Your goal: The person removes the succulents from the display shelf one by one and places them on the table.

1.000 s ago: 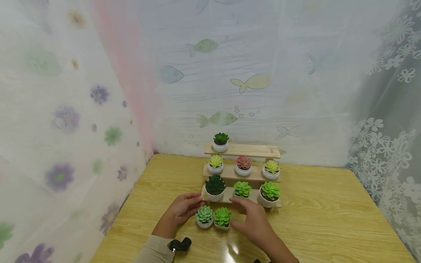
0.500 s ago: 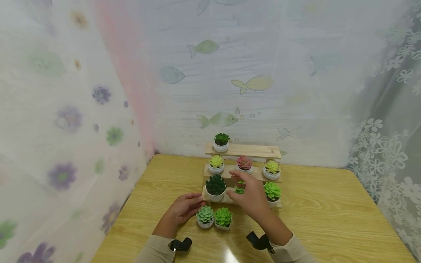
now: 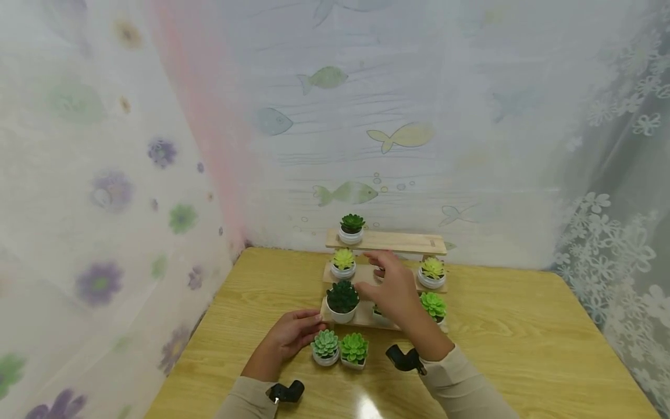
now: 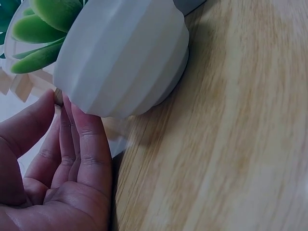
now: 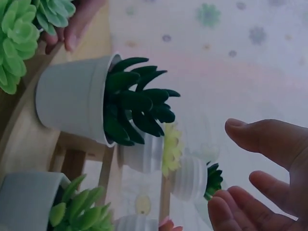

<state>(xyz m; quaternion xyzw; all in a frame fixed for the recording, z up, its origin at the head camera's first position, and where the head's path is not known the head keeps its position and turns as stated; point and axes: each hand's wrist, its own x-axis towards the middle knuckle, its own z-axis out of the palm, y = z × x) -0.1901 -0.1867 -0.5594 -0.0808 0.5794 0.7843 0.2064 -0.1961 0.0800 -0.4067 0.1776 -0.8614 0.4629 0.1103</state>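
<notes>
Head view shows, at the nearer side of the wooden table (image 3: pixel 523 337), two potted succulents: a pale green succulent (image 3: pixel 325 344) in a round white pot and, just beside it, a bright green succulent (image 3: pixel 354 349) in a square one. Seven other plants stand on the three-tier wooden shelf (image 3: pixel 403 241) behind them, so I would judge that the work is well advanced, and these two on the table are the part left. At the shelf's lowest board, the left hand (image 3: pixel 293 334) pinches the left end between thumb and fingers, near the pale green succulent. This board carries a dark green succulent (image 3: pixel 342 299), a light green succulent (image 3: pixel 378 313), partly covered, and a leaf-green succulent (image 3: pixel 433 305) at the right. Above it is the right hand (image 3: pixel 392 291), which holds nothing; its thumb and fingers are apart, and both table plants lie nearer to the person than it. The middle board has a yellow-green succulent (image 3: pixel 343 259), a lemon-green succulent (image 3: pixel 432 267) and, between them, a pink succulent (image 5: pixel 169 225), mostly hidden by the right hand; right wrist view shows a gap before the fingertips. On the top board stands one deep green succulent (image 3: pixel 351 227), and farthest is a pale cloth (image 3: pixel 445 87) with fish drawings.
</notes>
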